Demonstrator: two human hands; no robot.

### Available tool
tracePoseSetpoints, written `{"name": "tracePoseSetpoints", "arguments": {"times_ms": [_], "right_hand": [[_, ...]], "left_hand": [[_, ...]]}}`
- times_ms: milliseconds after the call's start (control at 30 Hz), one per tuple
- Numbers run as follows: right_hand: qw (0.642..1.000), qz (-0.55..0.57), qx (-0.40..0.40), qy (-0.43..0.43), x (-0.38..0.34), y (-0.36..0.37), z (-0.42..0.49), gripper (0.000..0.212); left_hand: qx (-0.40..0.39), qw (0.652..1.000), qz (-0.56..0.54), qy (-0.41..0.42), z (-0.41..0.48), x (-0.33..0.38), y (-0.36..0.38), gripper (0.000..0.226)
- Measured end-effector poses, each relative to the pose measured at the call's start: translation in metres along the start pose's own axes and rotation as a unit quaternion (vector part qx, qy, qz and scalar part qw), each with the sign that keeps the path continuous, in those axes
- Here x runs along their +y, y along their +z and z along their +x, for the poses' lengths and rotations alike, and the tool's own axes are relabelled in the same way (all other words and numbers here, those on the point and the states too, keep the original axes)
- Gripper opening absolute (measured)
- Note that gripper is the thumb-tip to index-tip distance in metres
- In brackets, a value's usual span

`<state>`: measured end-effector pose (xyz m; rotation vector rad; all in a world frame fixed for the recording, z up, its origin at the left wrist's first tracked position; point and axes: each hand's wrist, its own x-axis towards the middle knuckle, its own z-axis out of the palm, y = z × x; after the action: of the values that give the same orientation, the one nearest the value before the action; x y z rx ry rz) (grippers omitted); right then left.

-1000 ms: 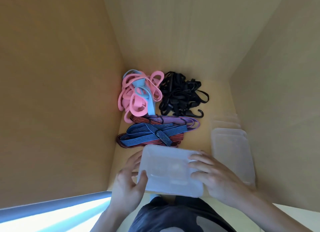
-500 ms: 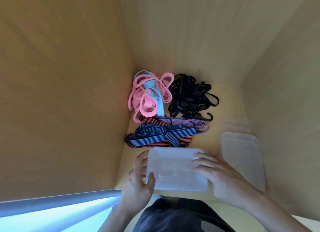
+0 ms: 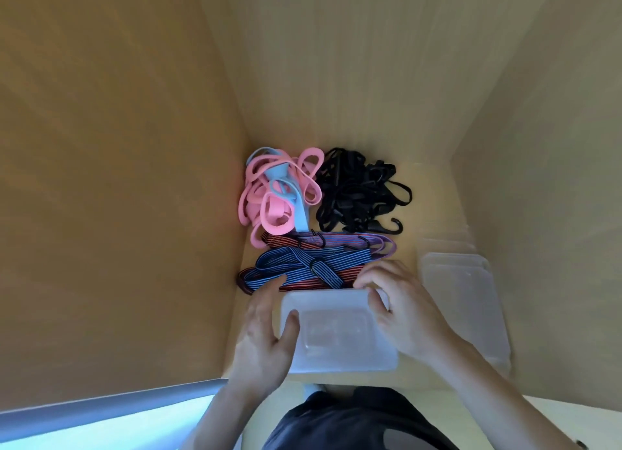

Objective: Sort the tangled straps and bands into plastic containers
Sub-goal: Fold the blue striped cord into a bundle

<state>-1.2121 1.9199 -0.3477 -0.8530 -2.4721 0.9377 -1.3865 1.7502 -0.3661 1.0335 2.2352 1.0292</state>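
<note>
A translucent plastic container (image 3: 340, 335) with its lid on lies at the front of a wooden shelf. My left hand (image 3: 266, 335) grips its left end, thumb on the lid. My right hand (image 3: 404, 311) holds its right end, fingers curled over the far corner. Behind the container lies a bundle of blue and red striped bungee cords (image 3: 303, 264) with a purple one. Farther back sit pink and light blue bands (image 3: 276, 197) at the left and a tangle of black straps (image 3: 360, 193) with hooks at the right.
More translucent containers (image 3: 464, 298) are stacked at the right side of the shelf (image 3: 424, 214). Wooden walls close in at the left, back and right. A pale rail (image 3: 101, 412) runs along the bottom left.
The container has been pushed farther in toward the striped cords. My right hand's fingers have slid from the lid's top to its far right corner.
</note>
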Motion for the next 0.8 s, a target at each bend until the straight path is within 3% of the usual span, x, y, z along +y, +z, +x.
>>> {"name": "tracePoseSetpoints", "arguments": {"times_ms": [267, 467, 567, 700, 800], "right_hand": [[0.990, -0.071, -0.096, 0.072, 0.006, 0.031, -0.004, 0.017], [0.991, -0.094, -0.050, 0.076, -0.007, 0.031, 0.020, 0.023], [0.986, -0.138, -0.051, 0.076, -0.020, 0.040, 0.058, 0.035], [0.963, -0.217, -0.141, 0.078, -0.024, 0.055, 0.096, 0.053], [0.962, -0.225, -0.136, 0.068, -0.022, 0.058, 0.102, 0.026]], "left_hand": [[-0.044, 0.997, 0.054, 0.041, 0.001, -0.004, 0.009, 0.051], [-0.037, 0.998, 0.028, 0.031, -0.005, -0.005, 0.008, 0.050], [-0.011, 1.000, -0.002, 0.024, -0.007, -0.005, 0.003, 0.051], [0.022, 1.000, -0.014, 0.007, -0.002, -0.007, -0.007, 0.050], [0.037, 0.999, -0.032, 0.008, 0.000, -0.007, -0.016, 0.056]]}}
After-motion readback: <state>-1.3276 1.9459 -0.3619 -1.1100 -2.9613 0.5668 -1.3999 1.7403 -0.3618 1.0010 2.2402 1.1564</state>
